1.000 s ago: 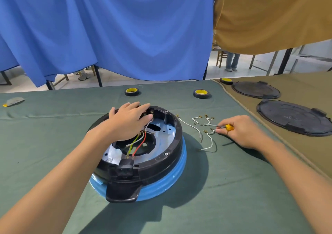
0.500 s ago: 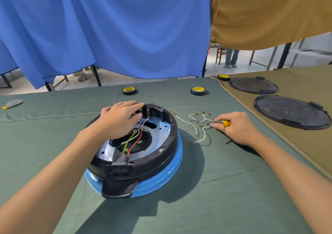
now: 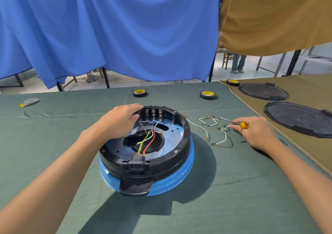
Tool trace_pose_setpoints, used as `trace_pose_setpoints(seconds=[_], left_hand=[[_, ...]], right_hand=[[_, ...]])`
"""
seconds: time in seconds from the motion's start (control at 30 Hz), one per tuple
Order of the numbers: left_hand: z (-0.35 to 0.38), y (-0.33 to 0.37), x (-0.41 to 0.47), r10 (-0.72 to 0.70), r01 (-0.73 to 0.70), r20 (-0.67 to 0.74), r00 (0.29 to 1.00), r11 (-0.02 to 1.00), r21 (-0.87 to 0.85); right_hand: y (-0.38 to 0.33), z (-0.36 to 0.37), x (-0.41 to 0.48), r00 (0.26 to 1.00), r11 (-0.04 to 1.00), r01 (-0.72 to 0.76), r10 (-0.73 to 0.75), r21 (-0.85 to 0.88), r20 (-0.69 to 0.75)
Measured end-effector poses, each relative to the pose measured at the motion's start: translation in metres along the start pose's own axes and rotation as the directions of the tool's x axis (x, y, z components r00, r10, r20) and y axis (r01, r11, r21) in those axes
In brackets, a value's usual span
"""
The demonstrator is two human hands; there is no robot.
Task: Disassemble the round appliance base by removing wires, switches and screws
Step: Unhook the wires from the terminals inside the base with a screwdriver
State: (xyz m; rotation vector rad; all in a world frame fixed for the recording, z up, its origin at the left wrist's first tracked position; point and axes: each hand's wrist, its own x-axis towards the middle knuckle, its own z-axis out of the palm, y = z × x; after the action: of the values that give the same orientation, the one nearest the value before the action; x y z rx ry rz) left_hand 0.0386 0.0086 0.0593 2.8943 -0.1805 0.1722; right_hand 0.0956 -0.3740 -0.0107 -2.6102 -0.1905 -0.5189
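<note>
The round base (image 3: 176, 159) sits mid-table on the green cloth (image 3: 233, 188). My left hand (image 3: 119, 121) rests flat on its far left rim, fingers straight. My right hand (image 3: 255, 133) pinches a screwdriver (image 3: 233, 122) among loose wires (image 3: 222, 137) to the right. Tape rolls (image 3: 139, 93) lie farther off.

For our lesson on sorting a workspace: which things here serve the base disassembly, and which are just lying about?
In the job: round appliance base, its attached wires, terminal row, loose white wires, screwdriver in the right hand, left hand on the base.
Lying about: three tape rolls, two black round covers, grey scrap.
</note>
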Motion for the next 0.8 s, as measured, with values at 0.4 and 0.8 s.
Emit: trace_pose_setpoints(seconds=[0.4,0.8], left_hand=[[0.002,-0.002,0.001,0.021,-0.021,0.002,1.0,0.999,0.03],[-0.009,-0.002,0.022,0.031,-0.03,0.02,0.999,0.998,-0.05]], right_hand=[[-0.027,-0.02,-0.004,0.999,0.995,-0.033,0.037,0.098,-0.035],[-0.147,-0.063,0.002,0.82,0.948,0.14,-0.273,0.286,0.502]])
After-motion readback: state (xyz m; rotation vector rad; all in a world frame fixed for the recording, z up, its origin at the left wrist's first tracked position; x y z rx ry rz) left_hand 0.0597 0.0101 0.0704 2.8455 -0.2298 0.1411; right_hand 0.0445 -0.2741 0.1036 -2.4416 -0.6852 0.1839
